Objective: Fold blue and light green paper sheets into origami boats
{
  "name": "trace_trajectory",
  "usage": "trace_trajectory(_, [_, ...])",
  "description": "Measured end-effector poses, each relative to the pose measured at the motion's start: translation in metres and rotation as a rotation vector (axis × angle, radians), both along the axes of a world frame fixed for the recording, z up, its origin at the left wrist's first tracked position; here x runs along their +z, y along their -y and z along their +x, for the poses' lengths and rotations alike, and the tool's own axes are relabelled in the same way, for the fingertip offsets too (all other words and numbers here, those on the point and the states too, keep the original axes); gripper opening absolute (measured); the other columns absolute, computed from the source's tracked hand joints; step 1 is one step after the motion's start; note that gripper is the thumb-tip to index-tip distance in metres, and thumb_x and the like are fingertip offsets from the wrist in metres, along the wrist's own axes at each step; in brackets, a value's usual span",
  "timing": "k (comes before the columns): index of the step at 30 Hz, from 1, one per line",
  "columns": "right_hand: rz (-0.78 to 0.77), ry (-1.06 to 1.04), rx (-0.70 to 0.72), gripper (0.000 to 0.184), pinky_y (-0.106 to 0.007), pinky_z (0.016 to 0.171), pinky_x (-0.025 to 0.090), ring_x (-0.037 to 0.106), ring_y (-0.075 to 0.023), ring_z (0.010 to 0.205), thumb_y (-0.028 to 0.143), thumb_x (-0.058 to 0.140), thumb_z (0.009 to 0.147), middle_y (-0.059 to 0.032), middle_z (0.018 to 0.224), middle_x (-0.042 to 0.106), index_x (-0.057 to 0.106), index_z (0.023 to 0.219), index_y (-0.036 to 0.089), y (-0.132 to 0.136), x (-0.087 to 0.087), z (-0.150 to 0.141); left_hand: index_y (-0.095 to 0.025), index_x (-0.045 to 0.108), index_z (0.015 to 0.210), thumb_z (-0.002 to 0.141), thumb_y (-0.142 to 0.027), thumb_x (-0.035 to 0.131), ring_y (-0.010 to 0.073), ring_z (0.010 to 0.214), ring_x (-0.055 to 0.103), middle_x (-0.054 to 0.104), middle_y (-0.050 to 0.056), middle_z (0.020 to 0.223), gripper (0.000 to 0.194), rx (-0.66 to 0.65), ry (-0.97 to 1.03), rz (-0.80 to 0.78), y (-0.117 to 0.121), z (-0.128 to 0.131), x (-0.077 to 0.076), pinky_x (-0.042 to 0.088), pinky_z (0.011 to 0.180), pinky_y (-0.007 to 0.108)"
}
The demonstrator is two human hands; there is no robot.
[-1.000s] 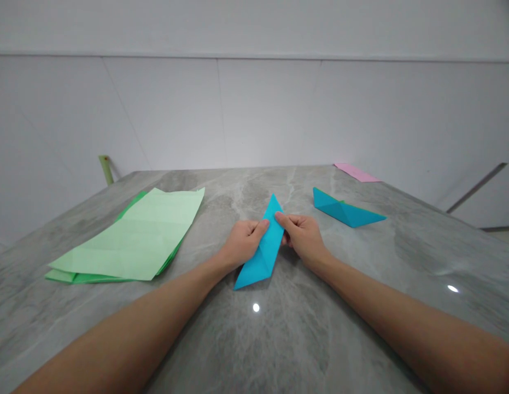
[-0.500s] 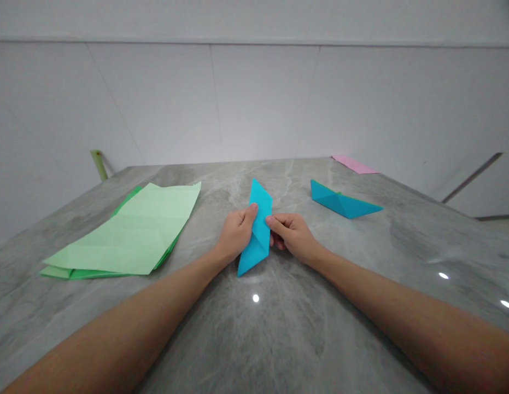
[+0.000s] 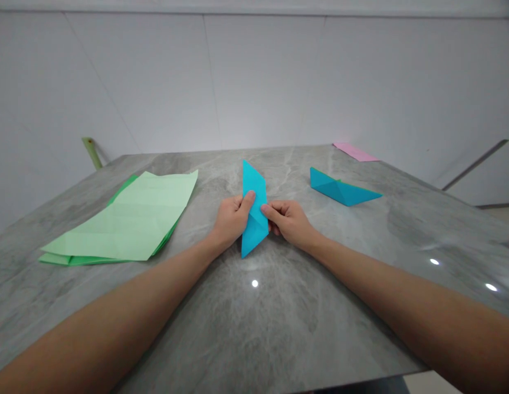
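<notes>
Between my hands, a folded piece of blue paper (image 3: 255,183) stands nearly upright above the grey table, pointed at its top and bottom ends. My left hand (image 3: 233,218) grips its left edge, thumb lying on the front face and the other fingers behind. At the right edge, my right hand (image 3: 287,220) pinches the paper between thumb and index finger, its remaining fingers curled below. A blue folded paper boat (image 3: 345,191) with a green edge rests on the table to the right of my hands.
Left of my hands lies a stack of light green paper sheets (image 3: 123,219), with darker green underneath. A pink paper (image 3: 356,152) is at the table's far right edge against the white wall (image 3: 262,82). The marble-patterned table (image 3: 238,328) shows its near edge at the bottom.
The blue paper has turned slightly, its long axis now closer to vertical, with both hands still on it. My view has tilted down a little, so everything sits higher.
</notes>
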State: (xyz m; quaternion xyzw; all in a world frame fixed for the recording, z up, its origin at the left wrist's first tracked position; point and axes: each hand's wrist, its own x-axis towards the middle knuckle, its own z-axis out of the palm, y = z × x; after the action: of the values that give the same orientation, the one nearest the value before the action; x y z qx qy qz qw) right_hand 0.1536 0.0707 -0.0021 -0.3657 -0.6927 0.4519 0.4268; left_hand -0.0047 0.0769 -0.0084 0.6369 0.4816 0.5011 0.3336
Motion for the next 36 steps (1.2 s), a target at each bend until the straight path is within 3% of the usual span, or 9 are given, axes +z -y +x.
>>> trace_trajectory(3, [0.02,0.0,-0.032,0.055,-0.023,0.041,0.029,0.039,-0.0075,0.039,0.064,0.054,0.082,0.0039,0.041,0.045,0.048,0.05,0.019,0.0008,0.0008,0.0007,-0.019,0.038,0.05,0.088,-0.055,0.045,0.0086,0.042,0.035,0.039,-0.003,0.046,0.053,0.03,-0.008,0.023,0.0029,0.0012,0.0021,0.026,0.04,0.023])
trace_trajectory(9, [0.047,0.083,0.113,0.053,-0.023,0.044,0.027,0.036,-0.0065,0.041,0.057,0.054,0.085,0.0035,0.044,0.046,0.047,0.05,0.018,0.0047,0.0051,0.0019,-0.019,0.031,0.049,0.089,-0.051,0.048,0.008,0.045,0.028,0.03,-0.004,0.047,0.054,0.26,-0.033,0.175,0.0082,0.0007,0.0057,0.021,0.041,0.024])
trace_trajectory(13, [0.088,0.051,0.03,0.05,-0.023,0.046,0.027,0.035,-0.007,0.044,0.055,0.054,0.085,0.004,0.045,0.044,0.045,0.051,0.019,0.0043,0.0055,0.0026,-0.019,0.034,0.051,0.086,-0.055,0.051,0.0075,0.043,0.029,0.033,-0.004,0.048,0.052,0.038,0.198,0.041,0.0047,0.0001,0.0031,0.024,0.04,0.023])
trace_trajectory(15, [0.094,0.037,0.022,0.049,-0.024,0.046,0.027,0.035,-0.0071,0.045,0.054,0.054,0.085,0.0041,0.046,0.045,0.046,0.052,0.019,0.0035,0.0048,0.0029,-0.019,0.035,0.051,0.084,-0.055,0.055,0.007,0.043,0.028,0.033,-0.005,0.048,0.053,-0.01,0.238,0.026,0.0042,-0.0002,0.0022,0.024,0.039,0.023])
trace_trajectory(21, [0.092,0.069,0.152,0.05,-0.023,0.045,0.025,0.033,-0.0067,0.043,0.055,0.056,0.084,0.0052,0.045,0.041,0.044,0.051,0.019,0.0056,0.0061,0.0027,-0.019,0.031,0.048,0.084,-0.051,0.057,0.0064,0.042,0.025,0.028,-0.005,0.047,0.055,0.163,0.197,0.145,0.0077,-0.0005,0.0041,0.019,0.038,0.023])
trace_trajectory(31, [0.14,0.081,0.086,0.049,-0.024,0.046,0.026,0.033,-0.0074,0.044,0.055,0.056,0.084,0.0055,0.045,0.039,0.047,0.052,0.019,0.0064,0.0058,0.0021,-0.019,0.035,0.051,0.084,-0.057,0.056,0.0069,0.041,0.029,0.033,-0.005,0.048,0.055,0.086,0.264,0.113,0.0057,0.0003,0.0034,0.023,0.037,0.023])
trace_trajectory(36, [0.09,0.079,0.099,0.046,-0.023,0.044,0.026,0.035,-0.0071,0.042,0.054,0.059,0.082,0.0055,0.044,0.042,0.049,0.054,0.019,0.007,0.0077,0.0012,-0.02,0.032,0.052,0.087,-0.054,0.053,0.0074,0.043,0.026,0.03,-0.005,0.049,0.054,0.138,0.215,0.153,0.0065,0.0001,0.0036,0.021,0.039,0.024])
